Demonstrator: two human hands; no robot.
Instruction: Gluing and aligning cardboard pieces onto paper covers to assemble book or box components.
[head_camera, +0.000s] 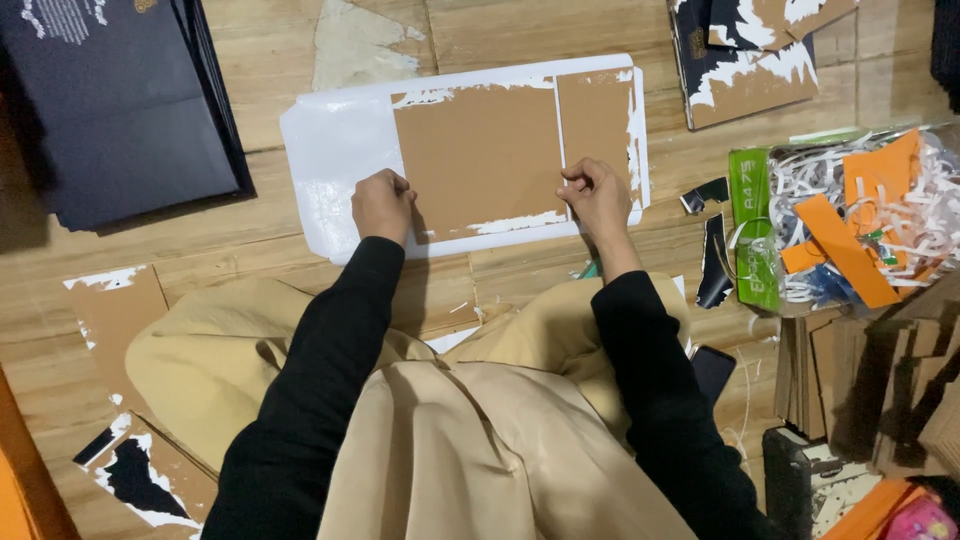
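On the wooden floor (250, 70) lies a brown card sheet (480, 150) with torn white edging. The left hand (382, 203) presses its near edge, fingers curled; the right hand (595, 192) pinches the same edge. Dark flat bags (120, 100) stack far left; a clear bag of paper scraps (860, 215) sits right.
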